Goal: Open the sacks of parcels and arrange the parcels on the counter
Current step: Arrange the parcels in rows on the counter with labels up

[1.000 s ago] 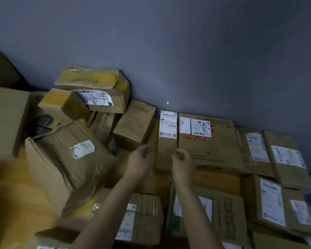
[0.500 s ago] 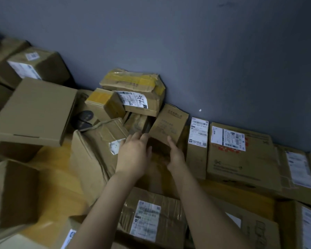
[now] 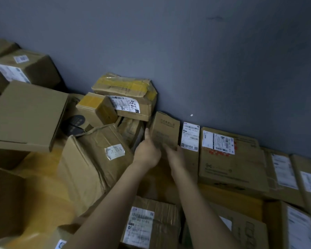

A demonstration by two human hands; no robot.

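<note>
head view, single moment. both bare forearms reach forward over a counter point(image 3: 43, 186) crowded with cardboard parcels. the small brown box point(image 3: 166, 128) stands upright close against the grey-blue wall point(image 3: 205, 51), slightly tilted, with its faintly printed face towards the camera. the left hand point(image 3: 147, 153) grips the box's lower left side: its fingers are curled onto the cardboard and one digit lies stretched up along the left edge. the right hand point(image 3: 175, 156) holds the lower right corner with its fingers bent against the front face; blur hides how far they wrap round. the two hands lie close together below the box.

just to the right of the held box stands a narrow box point(image 3: 190, 139) with a white barcode label at its top. beside that lies a wide flat box point(image 3: 230, 169) bearing a label and red marks. to the left, just beside the left hand, sits a crumpled box point(image 3: 90, 159) with a torn white sticker. behind it a dented yellow-taped parcel point(image 3: 126, 87) tops a stack against the wall. a large plain box point(image 3: 25, 114) lies farther left. in the foreground, between the forearms, a labelled box point(image 3: 165, 212) lies flat.
</note>
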